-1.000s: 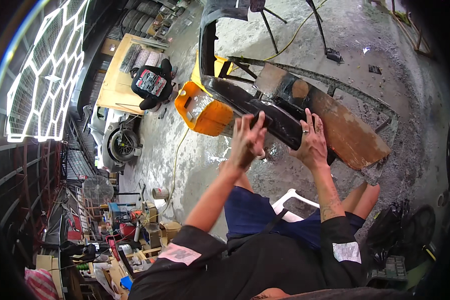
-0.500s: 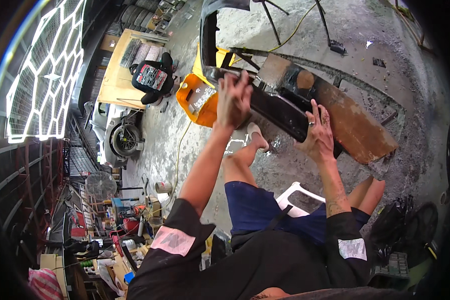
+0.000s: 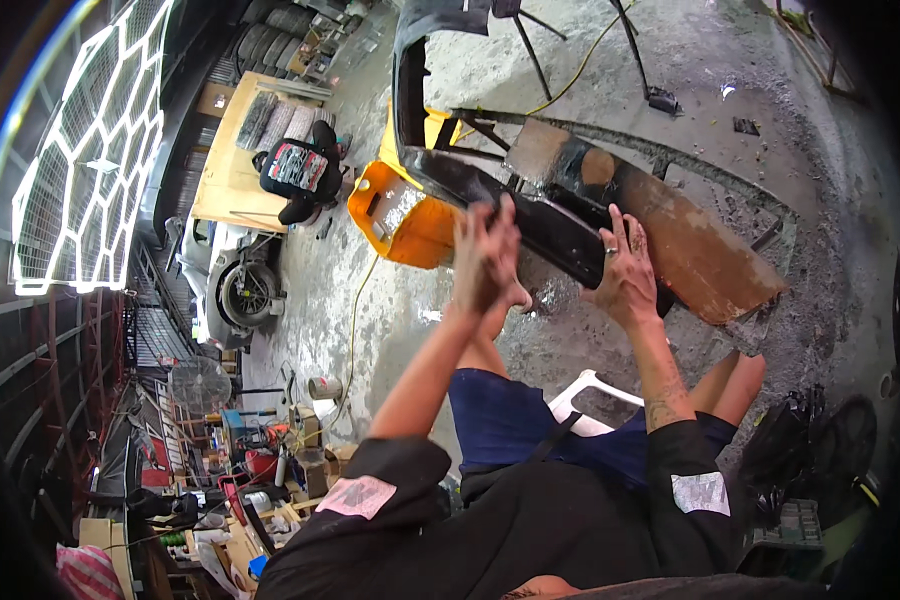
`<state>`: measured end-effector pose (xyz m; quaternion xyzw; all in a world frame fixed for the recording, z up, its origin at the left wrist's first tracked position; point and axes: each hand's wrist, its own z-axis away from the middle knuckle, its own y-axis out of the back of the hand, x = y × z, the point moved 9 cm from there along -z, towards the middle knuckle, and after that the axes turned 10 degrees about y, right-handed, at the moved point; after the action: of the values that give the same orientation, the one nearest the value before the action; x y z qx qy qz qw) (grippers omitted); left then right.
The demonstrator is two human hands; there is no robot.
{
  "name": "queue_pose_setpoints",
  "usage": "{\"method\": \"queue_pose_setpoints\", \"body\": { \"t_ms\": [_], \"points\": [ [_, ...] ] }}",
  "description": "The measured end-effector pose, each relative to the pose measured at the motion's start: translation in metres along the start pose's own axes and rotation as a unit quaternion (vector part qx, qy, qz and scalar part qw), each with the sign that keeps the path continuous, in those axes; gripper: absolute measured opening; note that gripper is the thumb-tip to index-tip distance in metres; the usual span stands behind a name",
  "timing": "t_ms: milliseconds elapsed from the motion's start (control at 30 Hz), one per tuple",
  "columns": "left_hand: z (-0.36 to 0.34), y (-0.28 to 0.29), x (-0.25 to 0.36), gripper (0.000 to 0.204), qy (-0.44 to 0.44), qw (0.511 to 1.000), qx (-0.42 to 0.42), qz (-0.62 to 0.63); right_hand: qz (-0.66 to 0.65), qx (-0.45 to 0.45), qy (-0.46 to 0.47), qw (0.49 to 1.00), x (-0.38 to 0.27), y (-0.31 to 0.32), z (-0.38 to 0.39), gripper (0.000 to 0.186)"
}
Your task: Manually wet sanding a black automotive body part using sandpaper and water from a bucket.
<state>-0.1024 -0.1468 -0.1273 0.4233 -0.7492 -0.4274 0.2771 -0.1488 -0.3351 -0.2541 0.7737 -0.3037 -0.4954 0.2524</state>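
A long black car bumper (image 3: 560, 235) lies slantwise in front of me, its wet surface shining in places. My right hand (image 3: 627, 272) grips its near right end, fingers spread over the edge and a ring on one of them. Along the bumper's near edge is my left hand (image 3: 485, 255), smeared by motion. Whether its fingers hold anything is hidden. Beneath and beyond the bumper's right end rests a worn brown board (image 3: 705, 240).
An orange plastic piece with a cut-out handle (image 3: 400, 215) stands left of the bumper. Black stand legs (image 3: 532, 55) rise beyond. A white plastic chair (image 3: 592, 385) is under me. At far left, a person (image 3: 298, 168) crouches by a wooden panel (image 3: 238, 185).
My left hand has slid along the bumper toward me and to the right. The right hand keeps its hold on the end. The view has shifted slightly.
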Motion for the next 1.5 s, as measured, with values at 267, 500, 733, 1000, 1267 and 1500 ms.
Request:
{"method": "queue_pose_setpoints", "body": {
  "t_ms": [267, 500, 733, 1000, 1267, 1500],
  "points": [
    [-0.054, 0.017, -0.012, 0.046, 0.038, 0.999, 0.0, -0.026, 0.0, 0.051, 0.034, 0.998, -0.002, 0.006, -0.001, 0.1],
    [-0.059, 0.007, 0.002, 0.046, 0.0, 0.999, -0.047, -0.022, 0.003, 0.04, 0.026, 0.999, -0.004, 0.004, -0.004, 0.098],
    [0.003, -0.001, 0.015, 0.044, -0.001, 0.999, -0.037, 0.014, 0.008, 0.009, 0.012, 1.0, 0.003, -0.003, 0.0, 0.101],
    [-0.073, 0.023, -0.017, 0.056, 0.091, 0.993, 0.021, 0.074, -0.001, 0.056, 0.031, 0.998, 0.0, -0.002, 0.001, 0.104],
    [-0.062, -0.003, 0.003, 0.048, 0.02, 0.999, -0.033, -0.036, -0.003, 0.033, 0.024, 0.999, -0.003, -0.002, -0.005, 0.104],
    [0.0, -0.009, 0.012, 0.044, 0.011, 0.999, -0.031, -0.001, 0.001, 0.008, 0.016, 1.0, -0.003, -0.003, 0.0, 0.103]
  ]
}}
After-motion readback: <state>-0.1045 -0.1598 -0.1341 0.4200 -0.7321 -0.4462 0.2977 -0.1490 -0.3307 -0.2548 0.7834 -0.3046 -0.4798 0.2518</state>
